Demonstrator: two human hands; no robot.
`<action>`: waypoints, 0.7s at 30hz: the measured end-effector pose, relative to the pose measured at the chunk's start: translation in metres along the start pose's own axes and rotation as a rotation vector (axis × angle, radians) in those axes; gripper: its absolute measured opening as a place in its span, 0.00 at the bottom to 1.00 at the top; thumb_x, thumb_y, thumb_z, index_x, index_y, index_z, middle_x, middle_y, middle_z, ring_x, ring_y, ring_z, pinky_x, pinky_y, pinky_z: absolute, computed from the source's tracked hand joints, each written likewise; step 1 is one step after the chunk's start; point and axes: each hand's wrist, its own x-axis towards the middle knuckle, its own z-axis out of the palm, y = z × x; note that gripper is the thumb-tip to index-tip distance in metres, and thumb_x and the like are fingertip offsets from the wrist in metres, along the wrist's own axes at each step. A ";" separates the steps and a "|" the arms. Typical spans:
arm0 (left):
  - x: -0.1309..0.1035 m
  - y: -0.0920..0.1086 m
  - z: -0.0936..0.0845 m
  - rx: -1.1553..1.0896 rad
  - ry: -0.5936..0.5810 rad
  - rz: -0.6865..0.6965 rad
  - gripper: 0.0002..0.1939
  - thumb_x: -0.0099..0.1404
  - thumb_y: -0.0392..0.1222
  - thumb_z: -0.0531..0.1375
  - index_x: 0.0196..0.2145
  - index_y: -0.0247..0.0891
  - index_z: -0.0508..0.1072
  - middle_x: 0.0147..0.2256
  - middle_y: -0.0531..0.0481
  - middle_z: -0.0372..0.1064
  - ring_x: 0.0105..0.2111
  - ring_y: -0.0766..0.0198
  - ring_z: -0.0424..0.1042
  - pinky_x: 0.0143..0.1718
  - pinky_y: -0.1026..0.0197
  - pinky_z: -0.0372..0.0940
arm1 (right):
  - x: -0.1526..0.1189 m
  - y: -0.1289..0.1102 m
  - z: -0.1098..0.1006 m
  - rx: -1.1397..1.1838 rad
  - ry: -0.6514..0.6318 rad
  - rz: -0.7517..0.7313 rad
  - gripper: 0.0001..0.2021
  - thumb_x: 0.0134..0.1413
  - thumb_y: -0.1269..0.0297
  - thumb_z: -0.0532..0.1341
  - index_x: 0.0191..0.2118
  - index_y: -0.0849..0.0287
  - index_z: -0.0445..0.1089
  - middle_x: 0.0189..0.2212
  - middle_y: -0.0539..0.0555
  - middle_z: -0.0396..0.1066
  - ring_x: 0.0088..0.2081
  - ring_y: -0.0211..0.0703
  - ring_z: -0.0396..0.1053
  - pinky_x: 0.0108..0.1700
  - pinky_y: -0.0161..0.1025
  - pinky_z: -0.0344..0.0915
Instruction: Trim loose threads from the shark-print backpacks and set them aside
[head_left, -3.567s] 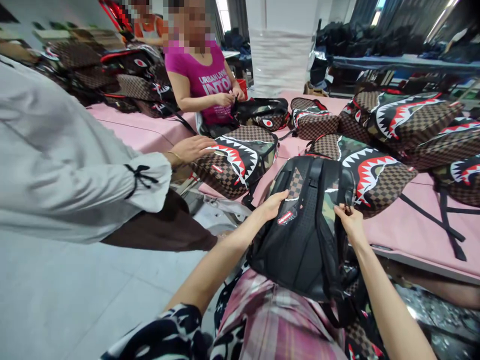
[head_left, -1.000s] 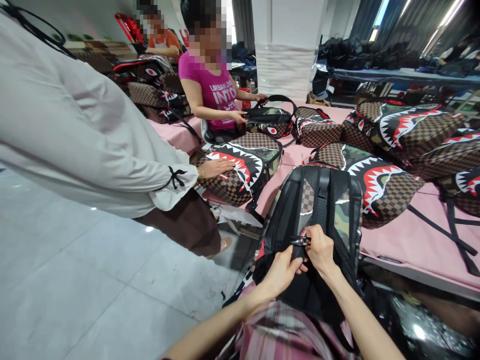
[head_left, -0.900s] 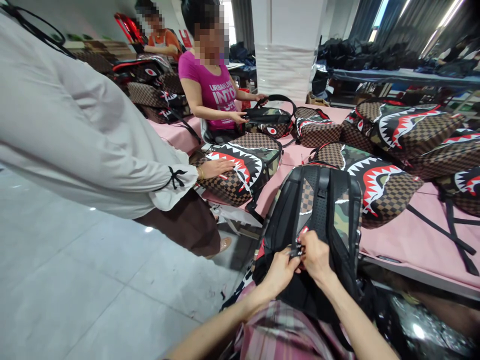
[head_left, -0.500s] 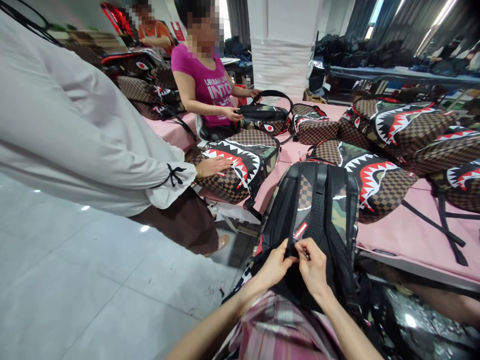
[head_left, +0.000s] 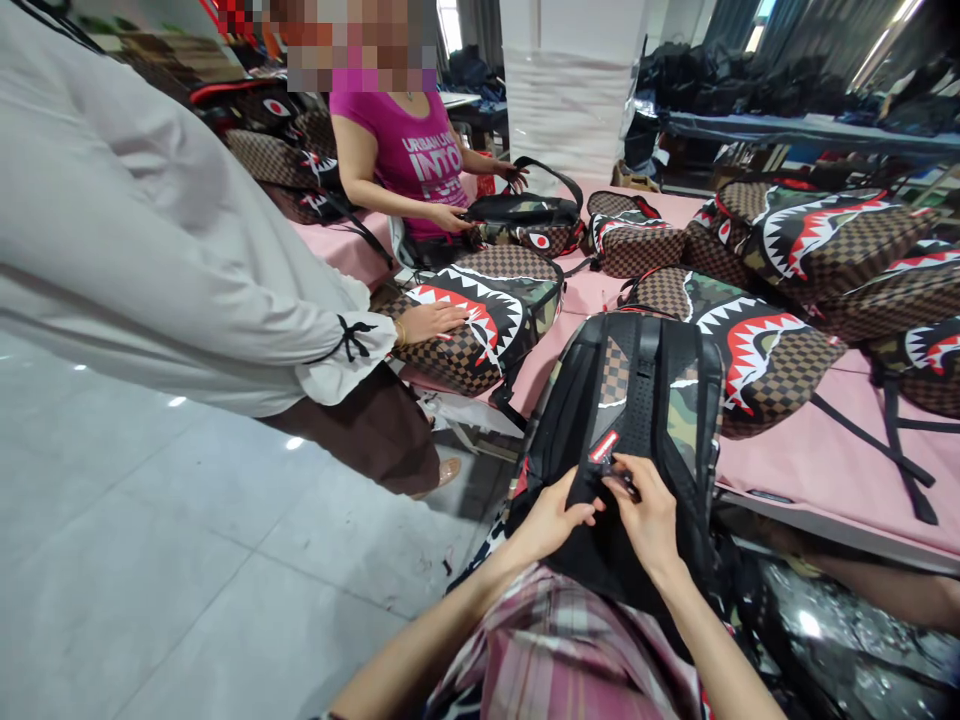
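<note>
A black backpack (head_left: 645, 400) leans upright against the table edge, its padded back and straps facing me. My left hand (head_left: 559, 515) is closed on the lower part of the left shoulder strap (head_left: 589, 480), just below a red label (head_left: 604, 446). Beside it, my right hand (head_left: 643, 505) pinches a small dark piece at the strap, too small to make out clearly. The two hands are a short way apart.
Shark-mouth backpacks (head_left: 757, 350) lie on the pink table (head_left: 780, 460). At the left, a person in a white blouse (head_left: 187, 260) rests a hand on another backpack (head_left: 480, 310). Across the table, a person in a magenta shirt (head_left: 412, 150) handles a bag (head_left: 532, 225).
My right hand has moved slightly right and up, away from my left hand. Across the table, the other person's hand has come off the bag's strap. The view has shifted slightly.
</note>
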 end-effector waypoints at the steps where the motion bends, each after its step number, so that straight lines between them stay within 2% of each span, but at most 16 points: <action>1: 0.000 0.000 0.000 0.002 0.003 -0.001 0.21 0.55 0.33 0.55 0.48 0.34 0.63 0.33 0.50 0.69 0.28 0.68 0.67 0.33 0.64 0.64 | 0.004 0.002 0.000 0.001 -0.019 -0.039 0.14 0.53 0.68 0.56 0.47 0.55 0.65 0.39 0.55 0.68 0.39 0.42 0.68 0.38 0.38 0.66; 3: -0.001 0.001 0.000 0.009 0.002 -0.009 0.21 0.55 0.33 0.55 0.48 0.34 0.63 0.32 0.50 0.69 0.27 0.69 0.67 0.32 0.65 0.64 | 0.011 0.004 0.001 0.009 -0.036 -0.096 0.16 0.53 0.71 0.54 0.48 0.55 0.65 0.39 0.55 0.67 0.40 0.42 0.68 0.40 0.38 0.66; 7: -0.001 0.003 -0.002 0.017 0.001 -0.020 0.20 0.56 0.33 0.54 0.48 0.34 0.63 0.32 0.50 0.70 0.25 0.70 0.66 0.31 0.65 0.64 | 0.020 0.005 -0.002 -0.045 -0.095 -0.181 0.17 0.50 0.77 0.51 0.43 0.54 0.69 0.39 0.54 0.68 0.40 0.41 0.69 0.38 0.36 0.67; 11: -0.001 0.005 -0.002 0.030 0.002 -0.025 0.20 0.55 0.33 0.54 0.48 0.34 0.63 0.31 0.50 0.70 0.24 0.70 0.66 0.30 0.65 0.64 | 0.029 0.009 -0.008 -0.101 -0.122 -0.230 0.18 0.48 0.79 0.50 0.42 0.55 0.69 0.38 0.54 0.69 0.39 0.39 0.69 0.34 0.34 0.66; 14: -0.001 0.005 -0.001 0.064 -0.003 -0.013 0.20 0.55 0.32 0.53 0.47 0.35 0.63 0.31 0.51 0.70 0.24 0.70 0.66 0.31 0.65 0.64 | 0.033 0.009 -0.008 -0.116 -0.114 -0.247 0.15 0.48 0.78 0.50 0.37 0.56 0.69 0.36 0.53 0.68 0.37 0.39 0.69 0.33 0.32 0.65; 17: -0.002 0.003 0.002 0.091 0.011 -0.010 0.22 0.55 0.31 0.53 0.49 0.35 0.63 0.31 0.52 0.71 0.24 0.69 0.67 0.31 0.65 0.64 | 0.027 0.001 -0.002 -0.082 -0.088 -0.193 0.12 0.48 0.78 0.50 0.32 0.57 0.66 0.32 0.52 0.67 0.34 0.38 0.68 0.32 0.33 0.63; 21: -0.003 -0.001 0.006 0.182 0.122 0.024 0.23 0.54 0.29 0.51 0.49 0.36 0.65 0.32 0.52 0.70 0.29 0.67 0.68 0.35 0.64 0.64 | -0.002 -0.020 0.015 0.008 -0.054 -0.082 0.11 0.47 0.78 0.49 0.32 0.57 0.64 0.30 0.52 0.66 0.31 0.38 0.66 0.33 0.34 0.62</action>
